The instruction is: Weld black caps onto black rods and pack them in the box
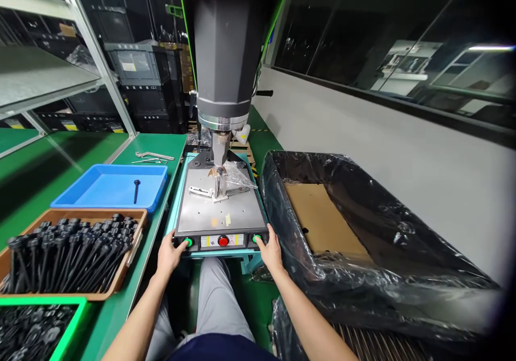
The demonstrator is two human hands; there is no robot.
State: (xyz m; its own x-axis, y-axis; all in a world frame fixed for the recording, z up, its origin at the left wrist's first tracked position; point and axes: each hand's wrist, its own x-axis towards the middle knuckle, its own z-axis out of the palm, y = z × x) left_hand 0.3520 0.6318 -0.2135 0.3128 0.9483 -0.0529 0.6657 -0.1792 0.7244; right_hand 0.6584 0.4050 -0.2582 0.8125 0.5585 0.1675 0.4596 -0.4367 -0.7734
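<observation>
My left hand (167, 252) grips the left end of the machine's control panel (244, 241), its thumb on the left green button (188, 242). On the opposite end, my right hand (271, 249) is closed around the corner, with the thumb on the right green button (257, 239). A red button (223, 240) lies between them. Above the metal work plate (201, 216), the machine's tapered metal tool (220, 150) points down at a small metal fixture (220, 186). The tool's tip meets a dark part in the fixture; whether they touch I cannot tell. Clear plastic film (239, 176) lies beside it.
On the left bench, a blue tray (108, 186) holds one black strap-like piece (136, 191). Nearer are a brown tray (139, 222) of similar pieces and a green-rimmed bin (76, 318) of small black parts. A wrench (155, 155) lies behind. A plastic-lined box (403, 280) stands right.
</observation>
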